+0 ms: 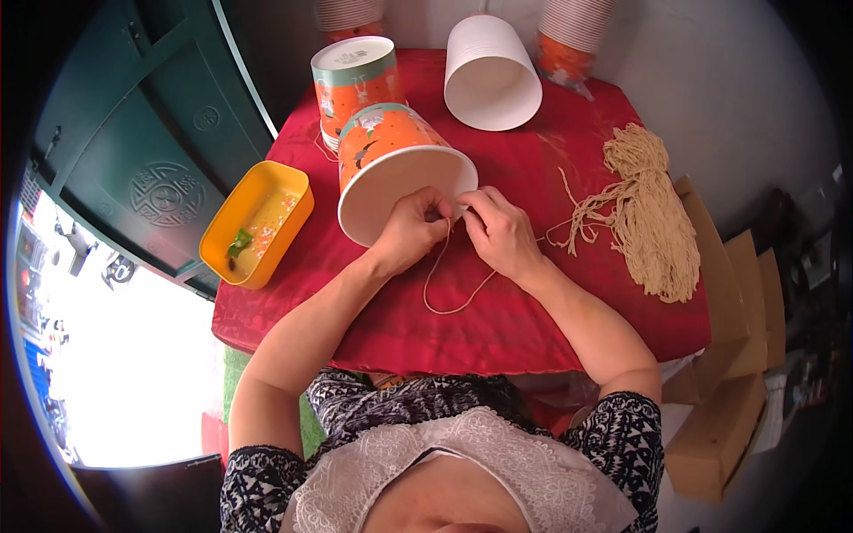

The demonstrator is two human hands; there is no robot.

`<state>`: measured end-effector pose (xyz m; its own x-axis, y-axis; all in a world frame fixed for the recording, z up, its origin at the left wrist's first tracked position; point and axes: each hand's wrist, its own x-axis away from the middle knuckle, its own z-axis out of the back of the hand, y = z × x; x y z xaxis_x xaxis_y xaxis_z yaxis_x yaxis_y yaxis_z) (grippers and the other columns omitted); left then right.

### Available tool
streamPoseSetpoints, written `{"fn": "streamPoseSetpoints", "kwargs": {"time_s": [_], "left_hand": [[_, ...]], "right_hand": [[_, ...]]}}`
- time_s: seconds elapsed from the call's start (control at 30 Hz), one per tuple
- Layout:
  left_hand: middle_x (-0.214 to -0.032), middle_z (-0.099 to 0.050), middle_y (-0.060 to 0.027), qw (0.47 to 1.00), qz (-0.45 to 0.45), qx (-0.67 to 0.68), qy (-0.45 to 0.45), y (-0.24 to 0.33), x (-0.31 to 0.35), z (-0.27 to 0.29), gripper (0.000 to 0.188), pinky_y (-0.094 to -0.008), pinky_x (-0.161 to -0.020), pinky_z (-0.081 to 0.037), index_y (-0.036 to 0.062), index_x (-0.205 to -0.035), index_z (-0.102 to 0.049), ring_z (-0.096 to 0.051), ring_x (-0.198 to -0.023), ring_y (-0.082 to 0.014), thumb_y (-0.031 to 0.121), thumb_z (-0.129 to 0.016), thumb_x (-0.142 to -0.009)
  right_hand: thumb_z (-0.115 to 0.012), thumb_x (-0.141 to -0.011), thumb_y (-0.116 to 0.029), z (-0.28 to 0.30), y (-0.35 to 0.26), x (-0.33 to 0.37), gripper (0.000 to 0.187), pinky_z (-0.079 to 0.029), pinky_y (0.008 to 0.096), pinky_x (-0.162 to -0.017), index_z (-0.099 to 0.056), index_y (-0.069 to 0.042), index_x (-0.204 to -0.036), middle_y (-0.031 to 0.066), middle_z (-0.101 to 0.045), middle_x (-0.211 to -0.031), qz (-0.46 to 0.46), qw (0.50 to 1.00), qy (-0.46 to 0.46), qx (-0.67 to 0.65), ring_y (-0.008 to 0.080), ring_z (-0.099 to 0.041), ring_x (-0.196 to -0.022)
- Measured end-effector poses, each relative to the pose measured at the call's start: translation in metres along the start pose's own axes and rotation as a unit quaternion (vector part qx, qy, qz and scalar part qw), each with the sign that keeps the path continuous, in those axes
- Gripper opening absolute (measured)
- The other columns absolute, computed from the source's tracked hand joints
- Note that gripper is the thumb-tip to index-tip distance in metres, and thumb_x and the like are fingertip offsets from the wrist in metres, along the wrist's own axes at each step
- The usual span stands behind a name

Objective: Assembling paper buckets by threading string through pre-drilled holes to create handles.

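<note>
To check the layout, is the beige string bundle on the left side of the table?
No, the beige string bundle lies on the right, opposite the yellow tub on the left.

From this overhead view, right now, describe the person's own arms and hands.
The left hand and right hand are ungloved, with no watch or bracelet visible on either wrist. The forearms are uncovered. The short left sleeve and right sleeve are black fabric with white geometric patterning.
</note>
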<state>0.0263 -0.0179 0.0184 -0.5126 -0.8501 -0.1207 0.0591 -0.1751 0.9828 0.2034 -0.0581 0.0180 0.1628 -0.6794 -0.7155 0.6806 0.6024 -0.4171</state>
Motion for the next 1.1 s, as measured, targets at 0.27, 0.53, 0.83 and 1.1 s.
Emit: {"fn": "streamPoseSetpoints", "kwargs": {"time_s": [0.27, 0.53, 0.83, 1.1], "left_hand": [[-0.082, -0.061, -0.0088, 0.940, -0.216, -0.254, 0.070, 0.000, 0.007, -0.012, 0.016, -0.0339, -0.069, -0.050, 0.0018, -0.092, -0.057, -0.061, -0.077, -0.0219, -0.007, -0.060, -0.079], [-0.090, -0.059, -0.0170, 0.860, -0.304, -0.403, 0.076, -0.001, 0.007, -0.010, 0.018, -0.0453, -0.071, -0.051, 0.0011, -0.094, -0.054, -0.061, -0.082, -0.0366, -0.003, -0.060, -0.078], [-0.093, -0.059, -0.0188, 0.827, -0.276, -0.476, 0.115, -0.009, 0.010, -0.012, 0.018, -0.0454, -0.069, -0.052, -0.0005, -0.096, -0.055, -0.061, -0.081, -0.0368, 0.002, -0.061, -0.079], [-0.083, -0.061, -0.0190, 0.867, -0.265, -0.403, 0.127, -0.010, 0.009, -0.011, 0.016, -0.0468, -0.065, -0.050, 0.0015, -0.093, -0.051, -0.062, -0.076, -0.0382, 0.001, -0.062, -0.080]], "right_hand": [[-0.059, -0.082, 0.004, -0.012, 0.007, 0.000, 0.011, -0.051, 0.0417, -0.068, -0.061, 0.000, -0.092, 0.0144, -0.059, -0.082, -0.023, 0.997, -0.010, -0.079, 0.0343, -0.061, -0.077], [-0.059, -0.079, 0.008, -0.013, -0.002, -0.003, 0.021, -0.052, 0.0419, -0.070, -0.061, -0.001, -0.097, 0.0159, -0.062, -0.086, -0.014, 0.995, 0.016, -0.092, 0.0348, -0.062, -0.081], [-0.056, -0.082, 0.007, -0.013, 0.007, 0.000, 0.020, -0.052, 0.0431, -0.070, -0.061, 0.002, -0.101, 0.0179, -0.061, -0.087, 0.008, 0.997, 0.003, -0.078, 0.0360, -0.062, -0.081], [-0.052, -0.086, 0.005, -0.010, 0.009, 0.001, 0.022, -0.052, 0.0438, -0.071, -0.062, 0.004, -0.105, 0.0197, -0.061, -0.088, -0.005, 0.996, -0.012, -0.091, 0.0380, -0.062, -0.082]]}}
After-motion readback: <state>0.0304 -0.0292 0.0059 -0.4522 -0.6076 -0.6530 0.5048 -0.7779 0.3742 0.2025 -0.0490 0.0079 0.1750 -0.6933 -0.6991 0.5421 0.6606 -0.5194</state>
